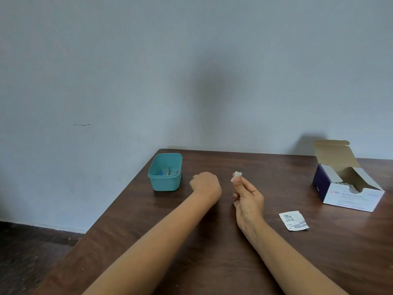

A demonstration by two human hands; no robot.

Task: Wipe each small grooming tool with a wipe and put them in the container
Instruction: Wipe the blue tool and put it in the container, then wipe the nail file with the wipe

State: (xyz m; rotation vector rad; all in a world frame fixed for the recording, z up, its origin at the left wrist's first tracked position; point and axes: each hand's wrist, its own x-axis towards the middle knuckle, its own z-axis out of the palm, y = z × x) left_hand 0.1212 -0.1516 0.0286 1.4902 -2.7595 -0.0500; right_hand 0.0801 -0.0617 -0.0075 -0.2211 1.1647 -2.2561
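The right hand pinches a small crumpled white wipe. The left hand is curled, its grasp hidden, beside the teal plastic container at the dark wooden bench's far-left corner, with slim metal tools inside.

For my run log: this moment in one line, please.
right hand pinches wipe; left hand curled beside container; tools in container; wrapper on table
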